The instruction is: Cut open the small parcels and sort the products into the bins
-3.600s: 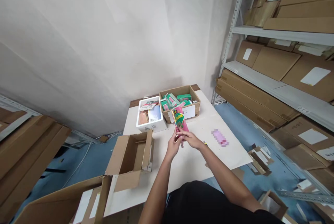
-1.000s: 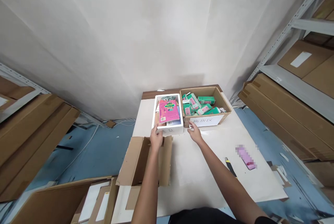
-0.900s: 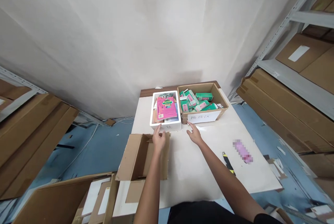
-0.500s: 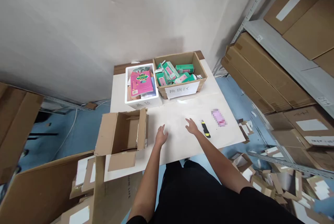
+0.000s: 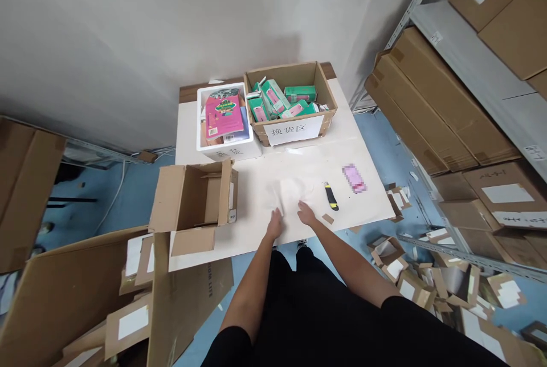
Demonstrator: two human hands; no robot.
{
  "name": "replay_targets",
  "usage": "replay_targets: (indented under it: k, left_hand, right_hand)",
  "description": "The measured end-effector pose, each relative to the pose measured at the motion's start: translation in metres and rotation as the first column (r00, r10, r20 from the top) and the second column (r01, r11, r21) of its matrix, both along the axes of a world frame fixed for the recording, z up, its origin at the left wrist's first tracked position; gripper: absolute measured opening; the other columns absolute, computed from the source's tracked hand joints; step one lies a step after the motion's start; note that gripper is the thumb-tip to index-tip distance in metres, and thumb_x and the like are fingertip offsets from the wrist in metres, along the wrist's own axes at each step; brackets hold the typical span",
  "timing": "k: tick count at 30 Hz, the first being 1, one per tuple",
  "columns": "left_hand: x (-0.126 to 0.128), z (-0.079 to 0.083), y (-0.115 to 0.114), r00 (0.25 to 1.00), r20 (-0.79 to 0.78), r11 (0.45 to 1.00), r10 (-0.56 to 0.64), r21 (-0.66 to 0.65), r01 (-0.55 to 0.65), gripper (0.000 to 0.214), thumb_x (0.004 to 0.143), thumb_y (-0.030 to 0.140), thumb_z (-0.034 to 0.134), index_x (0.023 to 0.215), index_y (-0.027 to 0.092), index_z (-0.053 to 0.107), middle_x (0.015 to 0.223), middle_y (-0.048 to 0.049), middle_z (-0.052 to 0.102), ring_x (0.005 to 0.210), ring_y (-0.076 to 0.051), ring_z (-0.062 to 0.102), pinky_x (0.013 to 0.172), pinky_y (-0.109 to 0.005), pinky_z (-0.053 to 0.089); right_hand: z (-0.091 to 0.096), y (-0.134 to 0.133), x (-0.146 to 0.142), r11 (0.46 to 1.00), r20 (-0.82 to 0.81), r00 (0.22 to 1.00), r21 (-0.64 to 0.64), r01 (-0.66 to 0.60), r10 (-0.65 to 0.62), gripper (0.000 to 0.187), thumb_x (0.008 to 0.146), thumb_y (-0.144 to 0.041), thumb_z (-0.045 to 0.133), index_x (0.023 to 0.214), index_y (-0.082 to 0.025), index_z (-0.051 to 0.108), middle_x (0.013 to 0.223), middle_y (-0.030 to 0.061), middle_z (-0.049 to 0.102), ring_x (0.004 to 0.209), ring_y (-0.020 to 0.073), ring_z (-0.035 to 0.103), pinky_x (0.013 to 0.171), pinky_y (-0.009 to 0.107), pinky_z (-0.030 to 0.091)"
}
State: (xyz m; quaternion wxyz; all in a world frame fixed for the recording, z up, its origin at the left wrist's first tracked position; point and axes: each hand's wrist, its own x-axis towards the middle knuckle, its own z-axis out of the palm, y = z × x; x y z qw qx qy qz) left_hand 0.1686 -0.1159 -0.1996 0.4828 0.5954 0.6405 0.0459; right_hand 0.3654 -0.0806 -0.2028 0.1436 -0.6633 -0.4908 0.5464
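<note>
Between my hands, over the white-topped table (image 5: 256, 230), is a thin whitish sheet (image 5: 293, 191), blurred and hard to tell from the table; it could be paper or a plastic bag. My left hand (image 5: 276, 224) pinches its near left edge. On the near right edge, my right hand (image 5: 305, 213) is closed too. Right of that hand lie a black and yellow utility knife (image 5: 330, 196) and a small brown scrap (image 5: 327, 218). An open cardboard box (image 5: 197, 199) stands to the left of my left hand, flaps spread.
At the back stand a white foam box (image 5: 231, 151) holding books and a cardboard box (image 5: 327, 125) of green and pink packages. A blurred-out pink item (image 5: 354, 178) lies at the right. Shelving with cartons (image 5: 444, 110) flanks the table; cartons (image 5: 427, 281) litter the floor.
My hands were spread open above the table; now they are lower, closed on the whitish sheet. The brown scrap shows beside the knife. The whole view has shifted slightly.
</note>
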Motion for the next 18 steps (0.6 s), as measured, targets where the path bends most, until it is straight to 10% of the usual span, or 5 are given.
replay_targets:
  k: [5,8,13,18]
  left_hand:
    - [0.03,0.032,0.004,0.958,0.286,0.976,0.037,0.197,-0.096,0.068,0.084,0.014,0.055,0.152,0.018,0.055,0.163,-0.0121,0.048,0.16,-0.029,0.028,0.131,-0.053,0.026]
    - [0.001,0.064,0.004,0.943,0.327,0.912,-0.064,0.402,-0.078,0.056,0.09,0.016,0.052,0.144,0.023,0.064,0.151,-0.0082,0.062,0.154,-0.027,0.04,0.128,-0.055,0.034]
    - [-0.15,0.12,0.012,0.995,0.052,0.697,0.087,0.71,-0.098,0.045,0.096,0.018,0.047,0.132,0.025,0.072,0.141,-0.0064,0.069,0.144,-0.026,0.052,0.124,-0.052,0.04]
    - [-0.306,0.13,0.002,0.863,-0.35,0.795,0.365,0.6,-0.093,0.054,0.088,0.036,0.067,0.137,0.014,0.068,0.163,-0.0174,0.046,0.156,-0.041,0.032,0.125,-0.057,0.034]
  right_hand:
    - [0.032,0.008,-0.041,0.943,-0.402,0.867,0.025,0.331,-0.294,0.047,0.082,-0.061,0.059,0.097,-0.02,0.075,0.097,0.0055,0.078,0.101,0.0245,0.071,0.096,0.039,0.055]
    - [0.065,0.024,-0.057,0.876,-0.547,0.751,0.063,0.478,-0.371,0.04,0.071,-0.054,0.072,0.09,-0.018,0.074,0.085,0.0037,0.076,0.085,0.0221,0.07,0.083,0.034,0.056]
    - [0.138,0.056,-0.115,0.788,-0.577,0.748,0.269,0.553,-0.329,0.053,0.069,-0.04,0.079,0.117,-0.018,0.071,0.089,0.0032,0.076,0.081,0.0216,0.07,0.08,0.034,0.056]
    - [0.192,0.061,-0.234,0.674,-0.404,0.911,0.65,0.351,-0.085,0.019,0.079,-0.031,0.07,0.096,-0.022,0.074,0.101,0.0061,0.074,0.098,0.023,0.069,0.091,0.035,0.056]
